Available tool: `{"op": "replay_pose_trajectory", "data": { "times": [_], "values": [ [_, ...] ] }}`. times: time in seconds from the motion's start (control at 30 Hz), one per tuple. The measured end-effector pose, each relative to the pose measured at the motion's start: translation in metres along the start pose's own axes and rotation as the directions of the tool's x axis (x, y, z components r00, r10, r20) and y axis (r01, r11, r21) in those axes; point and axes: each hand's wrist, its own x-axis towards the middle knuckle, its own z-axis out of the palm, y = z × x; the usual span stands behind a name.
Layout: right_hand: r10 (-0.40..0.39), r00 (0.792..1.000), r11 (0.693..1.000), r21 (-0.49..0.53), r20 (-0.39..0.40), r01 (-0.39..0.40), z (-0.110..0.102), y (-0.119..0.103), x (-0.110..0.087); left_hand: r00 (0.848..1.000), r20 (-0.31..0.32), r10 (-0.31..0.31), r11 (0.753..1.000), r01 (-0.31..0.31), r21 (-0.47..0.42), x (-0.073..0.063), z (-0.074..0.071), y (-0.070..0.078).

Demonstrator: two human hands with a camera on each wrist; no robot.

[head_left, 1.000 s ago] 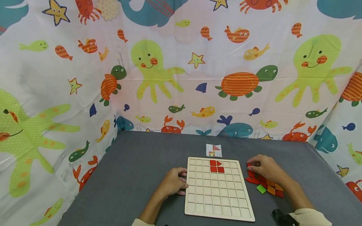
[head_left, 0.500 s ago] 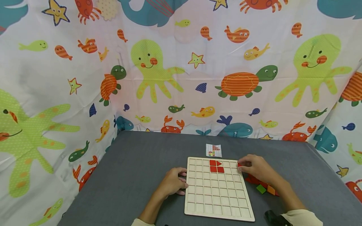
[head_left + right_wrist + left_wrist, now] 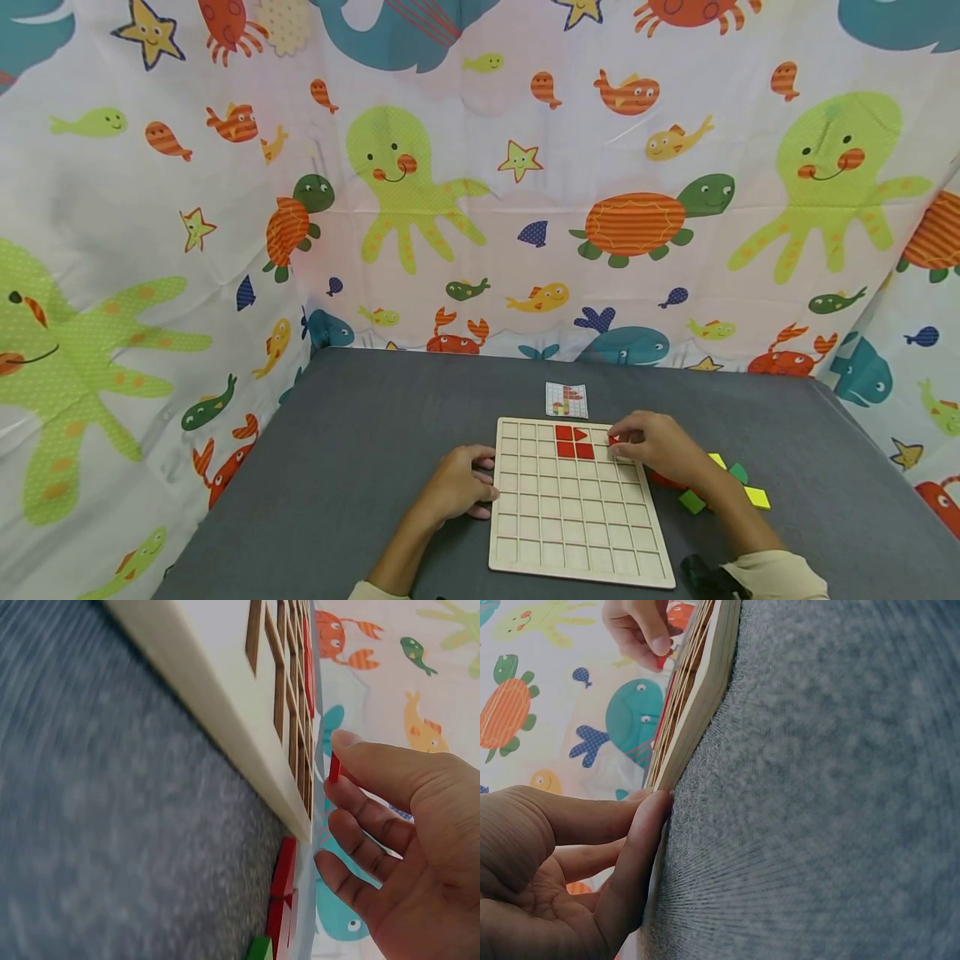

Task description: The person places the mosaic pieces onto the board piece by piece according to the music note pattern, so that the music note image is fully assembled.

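Note:
A square wooden grid board [image 3: 558, 517] lies on the grey table. Red tiles [image 3: 575, 450], squares and a triangle, sit in several cells by its far edge. My left hand [image 3: 459, 483] rests on the table at the board's left side. Its relaxed fingertips touch the board edge, as the left wrist view [image 3: 577, 877] also shows. Over the far right part of the board, my right hand [image 3: 660, 446] pinches a small red tile [image 3: 334, 766] between thumb and index finger. The tile is held on edge in the right wrist view, its other fingers loosely bent.
A small printed pattern card [image 3: 567, 400] lies just beyond the board. Right of the board is a pile of loose tiles, with a green one [image 3: 692, 502] and a yellow one [image 3: 757, 497], partly under the right forearm. A cloth with sea animals [image 3: 450, 167] hangs behind the table.
My right hand has lifted a red tile from the pile and carried it left over the board. Yellow and green tiles now show beside the forearm. The left hand has stayed put.

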Motion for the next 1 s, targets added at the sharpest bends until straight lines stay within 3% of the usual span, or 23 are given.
{"op": "replay_pose_trajectory", "data": {
  "times": [0.5,1.0],
  "values": [
    [-0.025,0.998,1.000,-0.001,0.059,0.025,0.008,-0.010,0.009,1.000,-0.001,-0.005,1.000,0.005,-0.001,0.000,0.000,0.000],
    [0.007,0.995,0.999,0.040,0.097,-0.011,0.008,-0.015,0.007,1.000,-0.003,-0.009,1.000,0.009,0.000,0.000,0.000,0.000]
  ]
}}
